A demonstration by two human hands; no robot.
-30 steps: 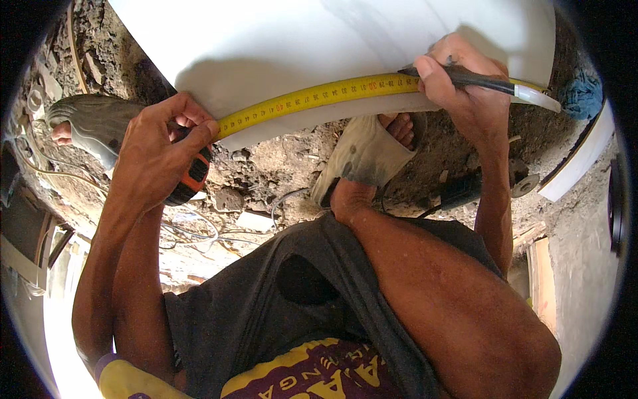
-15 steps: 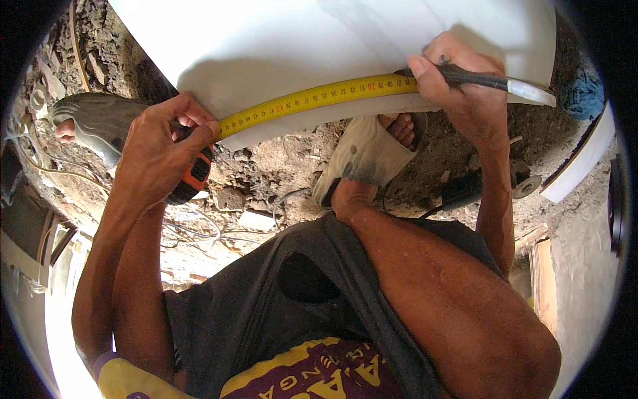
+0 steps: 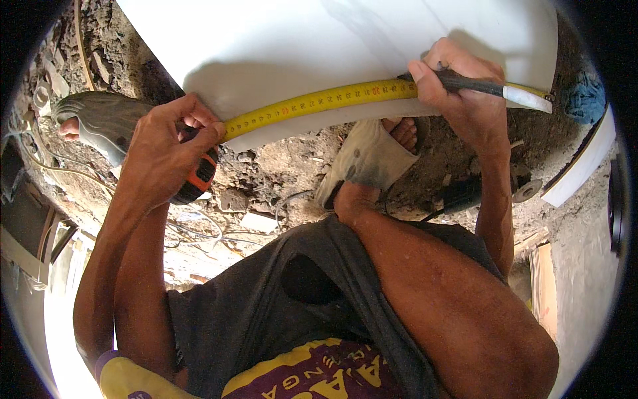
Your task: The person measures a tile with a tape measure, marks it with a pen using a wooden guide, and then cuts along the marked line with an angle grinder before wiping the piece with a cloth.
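Tape measure [image 3: 319,101] runs left–right along the white panel's [image 3: 299,33] near edge, case end leftward; left hand [image 3: 169,139] pinches it, right hand [image 3: 465,93] grips a pen [image 3: 490,88] (tip leftward). Versus a second ago: tape unshifted, pen's tail drawn in slightly at the panel's right edge.

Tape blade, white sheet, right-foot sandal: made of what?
Tape blade: probably coated steel, satin yellow; thin, marked strip.
White sheet: perhaps glazed tile or laminate, can't settle which; smooth, faint grey streaks.
Right-foot sandal: likely matte foam or rubber; thick, scuffed upper.
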